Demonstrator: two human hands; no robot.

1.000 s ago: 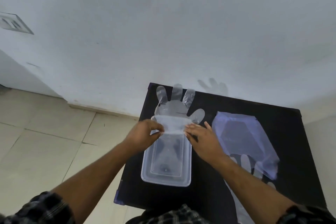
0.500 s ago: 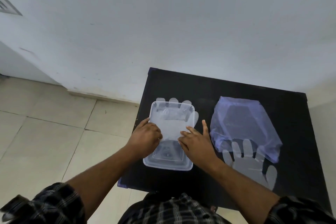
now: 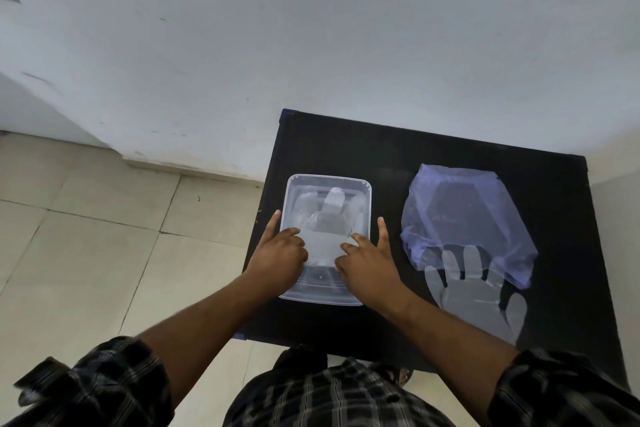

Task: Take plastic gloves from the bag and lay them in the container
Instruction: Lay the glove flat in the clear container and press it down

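A clear rectangular plastic container point(image 3: 367, 191) sits on the left half of a black table point(image 3: 381, 156). A see-through plastic glove point(image 3: 327, 224) lies inside it, its fingers bent up against the far wall. My left hand point(image 3: 280, 255) and my right hand point(image 3: 369, 258) rest on the container's near half, fingertips pressing the glove's cuff down, thumbs outside the side walls. To the right lies a bluish plastic bag point(image 3: 464, 215), with another glove point(image 3: 481, 291) sticking out of its near opening, flat on the table.
The table stands against a white wall point(image 3: 311, 45). Beige floor tiles point(image 3: 86, 246) lie to the left. My plaid shirt point(image 3: 329, 395) fills the bottom edge.
The glove, which lay with its fingers beyond the container's far rim, has been pushed fully inside. Both hands have slid down onto the container's near half.
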